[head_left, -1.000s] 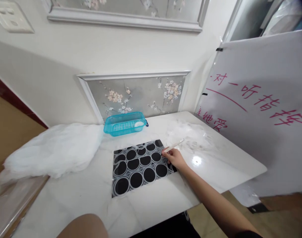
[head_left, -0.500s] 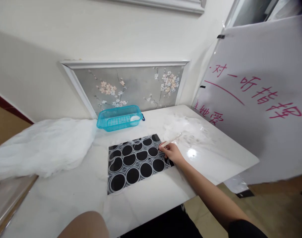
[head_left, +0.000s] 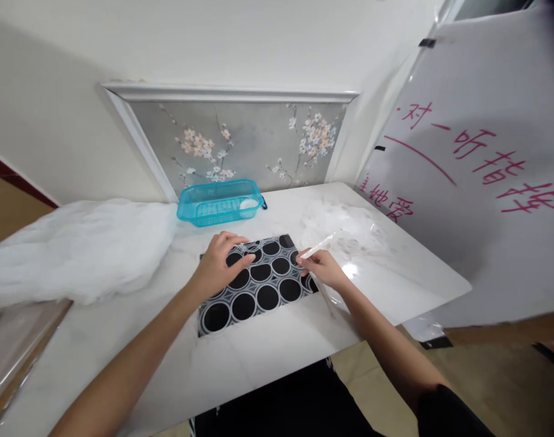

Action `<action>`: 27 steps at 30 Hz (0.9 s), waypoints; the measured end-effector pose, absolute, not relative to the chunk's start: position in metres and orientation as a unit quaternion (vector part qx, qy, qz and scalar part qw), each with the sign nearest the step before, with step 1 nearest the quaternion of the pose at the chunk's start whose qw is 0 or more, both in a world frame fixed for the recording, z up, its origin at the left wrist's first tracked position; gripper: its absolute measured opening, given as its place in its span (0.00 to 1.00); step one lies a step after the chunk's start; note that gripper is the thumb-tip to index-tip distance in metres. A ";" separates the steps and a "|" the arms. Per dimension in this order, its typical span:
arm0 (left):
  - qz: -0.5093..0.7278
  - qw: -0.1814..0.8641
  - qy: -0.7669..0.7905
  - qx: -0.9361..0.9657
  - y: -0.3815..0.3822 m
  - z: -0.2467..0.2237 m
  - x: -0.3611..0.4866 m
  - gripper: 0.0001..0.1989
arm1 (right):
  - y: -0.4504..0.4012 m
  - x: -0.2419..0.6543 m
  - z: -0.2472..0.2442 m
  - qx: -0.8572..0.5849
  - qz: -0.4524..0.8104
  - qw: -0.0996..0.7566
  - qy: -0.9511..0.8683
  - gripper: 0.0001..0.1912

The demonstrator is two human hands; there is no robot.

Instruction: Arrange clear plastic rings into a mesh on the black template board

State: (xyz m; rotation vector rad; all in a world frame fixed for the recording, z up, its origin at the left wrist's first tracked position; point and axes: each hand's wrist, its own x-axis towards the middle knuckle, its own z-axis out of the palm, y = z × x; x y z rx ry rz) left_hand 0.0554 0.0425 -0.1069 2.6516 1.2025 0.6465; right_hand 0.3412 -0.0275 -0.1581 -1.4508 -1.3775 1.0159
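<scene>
A white, marble-patterned surface (head_left: 258,349) carries fluffy white fibre (head_left: 90,249) along its left edge. Mid-surface lies a flat, rectangular black-and-grey sheet (head_left: 263,279) printed with circles, probably light and slippery, best lifted by an outer edge; there is room toward the surface's near edge. The left hand (head_left: 224,258), thumb and fingers apart, covers its far-left corner. The right hand (head_left: 323,267), beside its right edge, pinches a slim white stick (head_left: 321,244), likely light and stiff, easily held near one end.

The sheet (head_left: 261,273) has grey-ringed black circles — the basket (head_left: 208,213), turquoise.
</scene>
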 end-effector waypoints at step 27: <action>0.061 -0.029 0.396 0.916 0.065 -0.124 0.101 0.16 | -0.019 0.353 -0.151 -0.569 0.295 0.355 -0.681 0.13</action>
